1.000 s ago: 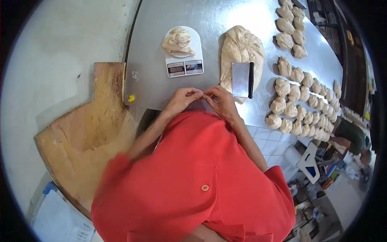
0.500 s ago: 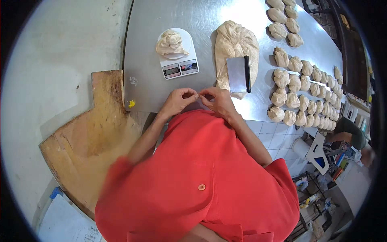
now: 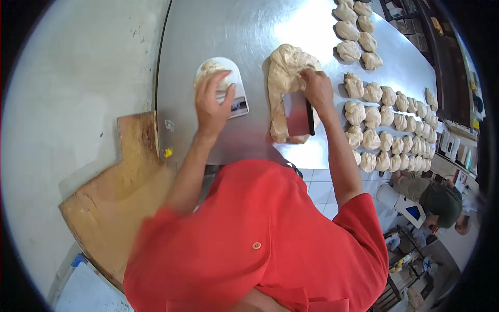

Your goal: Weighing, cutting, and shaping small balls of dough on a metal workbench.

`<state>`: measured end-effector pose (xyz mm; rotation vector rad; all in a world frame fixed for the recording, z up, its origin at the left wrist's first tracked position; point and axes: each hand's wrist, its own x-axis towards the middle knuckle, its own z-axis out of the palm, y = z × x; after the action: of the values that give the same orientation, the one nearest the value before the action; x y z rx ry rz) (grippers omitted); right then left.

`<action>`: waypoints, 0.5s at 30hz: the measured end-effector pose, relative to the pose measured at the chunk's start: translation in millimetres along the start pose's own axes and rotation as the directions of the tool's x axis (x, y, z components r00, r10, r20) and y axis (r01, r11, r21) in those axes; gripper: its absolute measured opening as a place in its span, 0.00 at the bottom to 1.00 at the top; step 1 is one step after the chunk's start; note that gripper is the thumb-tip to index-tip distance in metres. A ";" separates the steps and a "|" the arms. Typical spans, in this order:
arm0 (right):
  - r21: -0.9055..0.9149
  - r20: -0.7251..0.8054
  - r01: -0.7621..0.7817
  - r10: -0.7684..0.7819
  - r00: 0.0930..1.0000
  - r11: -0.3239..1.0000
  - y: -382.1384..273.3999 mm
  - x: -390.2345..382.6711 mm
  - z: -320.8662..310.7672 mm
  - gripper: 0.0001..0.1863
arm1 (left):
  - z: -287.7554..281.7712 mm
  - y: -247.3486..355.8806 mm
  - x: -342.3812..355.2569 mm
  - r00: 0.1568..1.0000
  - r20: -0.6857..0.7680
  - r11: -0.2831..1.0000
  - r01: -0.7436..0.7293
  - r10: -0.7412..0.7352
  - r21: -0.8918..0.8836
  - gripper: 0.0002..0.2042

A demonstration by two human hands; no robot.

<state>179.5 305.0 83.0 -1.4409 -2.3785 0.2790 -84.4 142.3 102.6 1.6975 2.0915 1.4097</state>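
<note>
My left hand (image 3: 212,106) is over the white kitchen scale (image 3: 235,83), fingers spread and bent above a lump of dough (image 3: 210,67) on its round plate. The hand hides part of the lump and the display; whether the fingertips touch the dough I cannot tell. To the right lies a large mass of dough (image 3: 280,78) on the steel table. My right hand (image 3: 319,91) has its fingertips drawn together on the mass's right side, pinching at its surface. Flat on the mass rests a dough scraper (image 3: 298,117) with a black handle, just below that hand.
Rows of dough balls (image 3: 372,114) fill the right side of the steel table (image 3: 234,31). A bit of clear plastic (image 3: 169,125) and a small yellow scrap (image 3: 168,152) lie near the left edge. A wooden board (image 3: 114,192) stands at left. Another person (image 3: 439,203) is at far right.
My hands have parted from a pinch near the table's front edge. The left has gone up-left over the scale, the right up-right onto the large dough. The view has shifted slightly.
</note>
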 end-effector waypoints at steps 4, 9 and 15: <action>0.165 -0.007 0.000 0.001 1.000 0.986 -16.5 -2.1 -3.8 0.16 | 8.9 -41.6 23.4 0.971 0.047 0.819 -0.224 0.235 0.528 0.19; 0.550 -0.011 -0.184 0.228 0.974 0.814 -45.2 -20.6 -18.1 0.11 | 18.9 -124.7 11.0 0.995 0.091 0.986 -0.046 0.031 0.161 0.18; 0.702 0.221 -0.227 0.096 0.970 0.675 -76.5 -27.0 -2.9 0.14 | -7.9 -149.9 41.1 0.664 0.027 0.441 0.525 -0.747 -0.728 0.13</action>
<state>129.5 245.5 106.6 -1.2371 -1.8639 1.2794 -212.1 178.8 21.6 0.3038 1.6398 1.8505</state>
